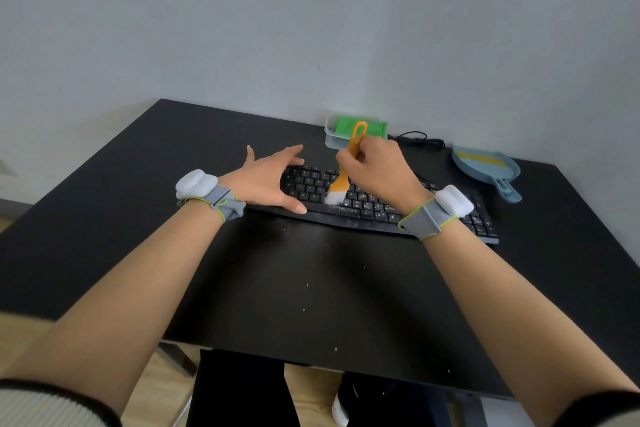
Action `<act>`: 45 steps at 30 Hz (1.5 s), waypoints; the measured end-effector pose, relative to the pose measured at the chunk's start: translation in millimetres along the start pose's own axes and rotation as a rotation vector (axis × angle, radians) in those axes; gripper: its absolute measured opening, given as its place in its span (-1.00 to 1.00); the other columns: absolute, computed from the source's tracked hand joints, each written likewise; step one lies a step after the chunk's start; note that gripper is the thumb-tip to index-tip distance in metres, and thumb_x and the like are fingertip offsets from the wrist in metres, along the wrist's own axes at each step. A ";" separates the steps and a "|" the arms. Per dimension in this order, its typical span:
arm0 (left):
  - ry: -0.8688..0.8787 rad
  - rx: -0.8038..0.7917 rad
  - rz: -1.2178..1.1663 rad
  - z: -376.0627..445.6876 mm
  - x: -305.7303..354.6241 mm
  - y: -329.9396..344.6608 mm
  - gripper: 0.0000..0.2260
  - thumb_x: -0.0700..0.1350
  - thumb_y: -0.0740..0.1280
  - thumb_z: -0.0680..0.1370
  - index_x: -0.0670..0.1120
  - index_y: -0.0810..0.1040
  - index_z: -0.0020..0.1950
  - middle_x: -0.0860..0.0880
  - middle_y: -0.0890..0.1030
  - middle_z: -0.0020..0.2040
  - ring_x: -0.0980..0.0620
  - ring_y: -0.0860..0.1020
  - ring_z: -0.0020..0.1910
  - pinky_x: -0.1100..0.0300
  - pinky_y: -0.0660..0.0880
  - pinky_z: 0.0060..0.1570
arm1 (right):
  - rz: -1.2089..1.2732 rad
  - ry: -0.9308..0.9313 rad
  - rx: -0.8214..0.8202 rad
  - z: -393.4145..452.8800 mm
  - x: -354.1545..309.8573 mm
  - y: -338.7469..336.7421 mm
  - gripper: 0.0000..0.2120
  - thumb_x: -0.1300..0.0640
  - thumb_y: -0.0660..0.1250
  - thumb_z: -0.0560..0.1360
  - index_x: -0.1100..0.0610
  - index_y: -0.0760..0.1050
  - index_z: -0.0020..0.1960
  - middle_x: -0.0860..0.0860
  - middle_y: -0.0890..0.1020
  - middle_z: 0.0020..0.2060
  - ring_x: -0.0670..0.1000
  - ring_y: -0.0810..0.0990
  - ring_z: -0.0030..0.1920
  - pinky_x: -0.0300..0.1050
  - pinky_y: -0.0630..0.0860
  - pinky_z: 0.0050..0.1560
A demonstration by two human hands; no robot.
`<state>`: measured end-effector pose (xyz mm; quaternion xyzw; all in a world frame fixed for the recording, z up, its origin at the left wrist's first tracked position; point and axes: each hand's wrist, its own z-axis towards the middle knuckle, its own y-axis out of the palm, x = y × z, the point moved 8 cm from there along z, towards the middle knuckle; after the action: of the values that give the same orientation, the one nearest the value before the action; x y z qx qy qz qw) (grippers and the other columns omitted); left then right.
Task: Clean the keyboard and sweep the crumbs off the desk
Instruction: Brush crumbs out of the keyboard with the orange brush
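A black keyboard (374,210) lies across the black desk (138,218), speckled with white crumbs on its middle and right keys. My right hand (379,170) grips an orange brush (343,180) by its handle, with the white bristles down on the middle keys. My left hand (270,180) rests on the keyboard's left end, thumb at the front edge and straight fingers spread over the back edge. White crumbs (306,284) are scattered over the desk in front of the keyboard.
A blue dustpan (485,166) with a yellow comb strip sits at the back right. A clear tray (330,139) holding a green cloth (346,125) stands behind the keyboard, with a black cable (419,139) beside it. A grey wall runs along the desk's back edge.
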<state>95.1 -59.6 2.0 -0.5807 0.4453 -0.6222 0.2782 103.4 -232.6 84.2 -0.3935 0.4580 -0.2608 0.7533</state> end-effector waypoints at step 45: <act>0.025 -0.037 0.036 19.6 20.8 9.0 0.09 0.27 0.52 0.33 0.05 -0.12 0.61 0.10 0.32 0.52 0.00 0.26 0.52 -0.42 -0.34 0.39 | 0.034 0.092 0.071 10.0 34.1 1.7 -0.63 0.05 0.25 0.54 0.32 0.51 -0.29 0.16 0.61 -0.41 0.11 0.52 -0.35 -0.08 0.42 -0.30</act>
<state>109.0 -86.2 2.6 -0.5696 0.4705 -0.6162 0.2730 127.6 -253.8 68.9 -0.3464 0.4893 -0.2817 0.7491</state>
